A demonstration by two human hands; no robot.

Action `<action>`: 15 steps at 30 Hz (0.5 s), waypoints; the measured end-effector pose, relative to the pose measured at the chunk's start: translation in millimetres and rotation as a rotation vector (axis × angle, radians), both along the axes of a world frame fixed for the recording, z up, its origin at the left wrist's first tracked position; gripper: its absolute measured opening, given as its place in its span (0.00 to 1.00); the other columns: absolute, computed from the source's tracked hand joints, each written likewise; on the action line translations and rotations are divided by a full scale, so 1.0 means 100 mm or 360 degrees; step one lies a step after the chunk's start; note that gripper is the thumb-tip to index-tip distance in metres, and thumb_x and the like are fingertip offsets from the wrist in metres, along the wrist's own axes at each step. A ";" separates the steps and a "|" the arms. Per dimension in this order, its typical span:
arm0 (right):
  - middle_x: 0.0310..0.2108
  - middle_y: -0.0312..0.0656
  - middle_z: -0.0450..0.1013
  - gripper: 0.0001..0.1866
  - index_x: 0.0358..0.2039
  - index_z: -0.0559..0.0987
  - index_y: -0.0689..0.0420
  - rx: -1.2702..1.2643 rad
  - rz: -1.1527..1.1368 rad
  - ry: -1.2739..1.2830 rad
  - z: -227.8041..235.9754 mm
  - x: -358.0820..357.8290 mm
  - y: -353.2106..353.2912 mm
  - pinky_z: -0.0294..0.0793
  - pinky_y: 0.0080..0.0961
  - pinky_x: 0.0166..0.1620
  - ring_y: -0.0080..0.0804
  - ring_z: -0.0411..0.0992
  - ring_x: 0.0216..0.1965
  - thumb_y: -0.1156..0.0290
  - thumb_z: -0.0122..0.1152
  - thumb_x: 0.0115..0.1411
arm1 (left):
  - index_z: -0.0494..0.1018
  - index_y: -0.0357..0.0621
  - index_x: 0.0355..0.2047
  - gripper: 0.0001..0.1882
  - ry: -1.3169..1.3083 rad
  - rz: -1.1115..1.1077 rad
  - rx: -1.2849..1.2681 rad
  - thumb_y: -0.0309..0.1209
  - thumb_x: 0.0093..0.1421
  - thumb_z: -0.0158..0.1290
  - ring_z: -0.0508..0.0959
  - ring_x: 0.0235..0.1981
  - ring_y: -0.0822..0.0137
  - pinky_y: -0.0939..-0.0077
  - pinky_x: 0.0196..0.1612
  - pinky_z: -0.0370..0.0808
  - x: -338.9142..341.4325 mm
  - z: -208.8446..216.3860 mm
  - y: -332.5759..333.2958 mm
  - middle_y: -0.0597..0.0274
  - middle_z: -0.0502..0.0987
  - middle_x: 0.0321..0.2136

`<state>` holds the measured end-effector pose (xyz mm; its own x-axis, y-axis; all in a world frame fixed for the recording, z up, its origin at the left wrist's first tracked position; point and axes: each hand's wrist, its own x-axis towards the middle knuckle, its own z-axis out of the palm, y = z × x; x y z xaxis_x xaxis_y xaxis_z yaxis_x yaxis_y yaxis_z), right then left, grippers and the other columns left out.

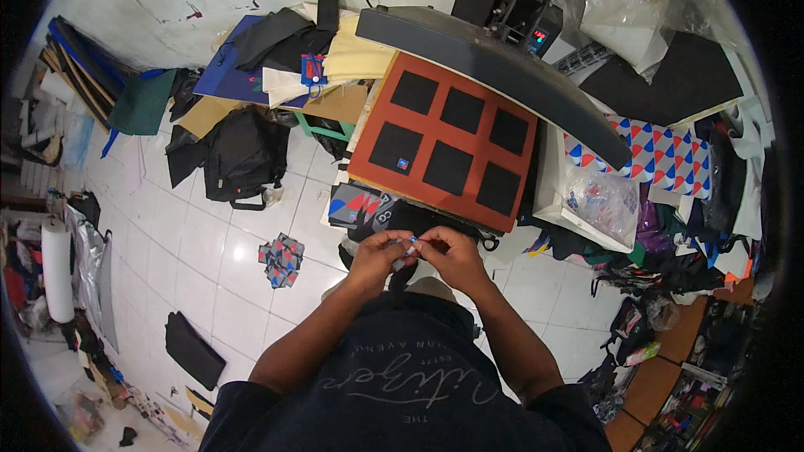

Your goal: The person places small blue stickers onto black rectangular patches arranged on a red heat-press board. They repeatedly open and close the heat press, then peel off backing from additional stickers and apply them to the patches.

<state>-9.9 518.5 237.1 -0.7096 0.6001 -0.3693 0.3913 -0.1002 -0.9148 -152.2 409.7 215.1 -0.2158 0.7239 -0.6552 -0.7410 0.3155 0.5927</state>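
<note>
Close in front of my body, my left hand (378, 258) and my right hand (455, 258) meet, fingertips pinched on a small blue-and-white label (412, 240). A whitish scrap shows between the fingers beneath it. Just beyond is an open heat press with a reddish-brown pad (425, 140). Several black fabric squares (447, 168) lie on the pad in two rows. The near left square carries a small blue label (403, 164) at its lower right corner. Over the pad's far edge hangs the dark upper plate (502, 63), raised and tilted.
Printed grey, red and blue pieces (358, 207) lie left of the press; a similar pile (280, 261) rests on the tiled floor. A black backpack (247, 155) stands farther left. At right, a white box (578, 216) holds clear plastic beside heaped fabric (662, 234).
</note>
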 end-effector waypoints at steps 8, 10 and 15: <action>0.26 0.39 0.76 0.11 0.33 0.77 0.62 0.0337 0.0113 -0.0058 -0.08 0.04 -0.02 0.71 0.22 0.34 0.23 0.73 0.28 0.66 0.60 0.59 | 0.72 0.35 0.42 0.11 -0.0034 0.0043 0.0018 0.24 0.59 0.54 0.78 0.31 0.70 0.79 0.37 0.77 0.10 -0.06 -0.08 0.58 0.77 0.31; 0.28 0.41 0.76 0.12 0.33 0.77 0.60 0.0436 0.0089 -0.0171 -0.09 0.03 0.26 0.71 0.26 0.36 0.30 0.74 0.31 0.63 0.59 0.58 | 0.71 0.35 0.43 0.12 -0.0056 0.0085 -0.0005 0.24 0.59 0.54 0.78 0.32 0.68 0.77 0.38 0.77 0.11 -0.10 -0.12 0.56 0.77 0.33; 0.24 0.40 0.74 0.13 0.30 0.79 0.60 0.0615 0.0067 -0.0405 -0.39 -0.01 1.14 0.68 0.27 0.32 0.27 0.72 0.27 0.61 0.61 0.57 | 0.67 0.34 0.45 0.13 -0.0091 0.0144 -0.0007 0.22 0.59 0.52 0.78 0.36 0.61 0.70 0.41 0.79 0.02 -0.29 -0.19 0.52 0.75 0.36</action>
